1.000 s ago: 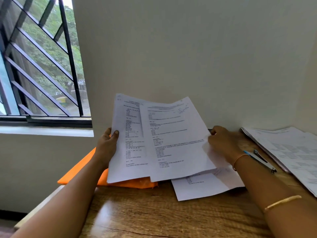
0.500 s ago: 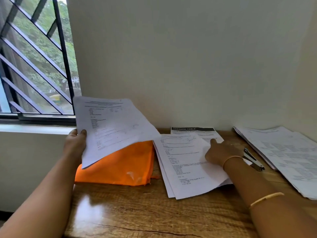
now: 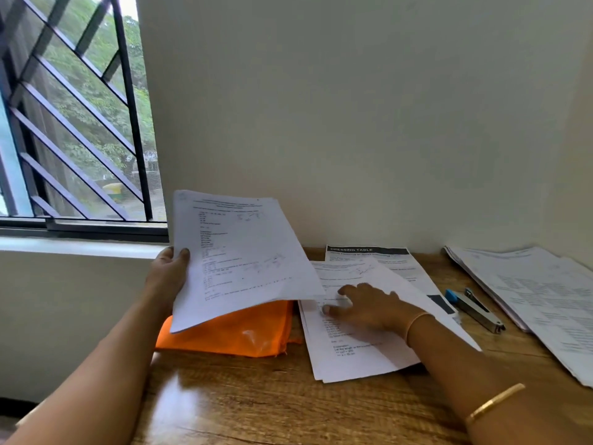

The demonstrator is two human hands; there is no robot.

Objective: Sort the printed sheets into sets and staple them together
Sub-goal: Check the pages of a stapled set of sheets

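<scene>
Sorting, by the look of it. The left hand (image 3: 167, 277) grips a sheaf (image 3: 244, 258) by its edge, raised left of centre over the orange bag (image 3: 231, 335). The right hand (image 3: 372, 306) lies flat, fingers spread, on the stack (image 3: 359, 354) at centre. The stapler (image 3: 475, 311) sits untouched to its right. Next, I'd say: match pages, square the edges, then staple.

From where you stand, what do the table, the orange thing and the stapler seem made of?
Table: wood or wood-look laminate, glossy; grain lines and window glare show. Orange thing: probably thin fabric; soft folds, frayed threads at its corner. Stapler: bare grey metal, dull sheen.
</scene>
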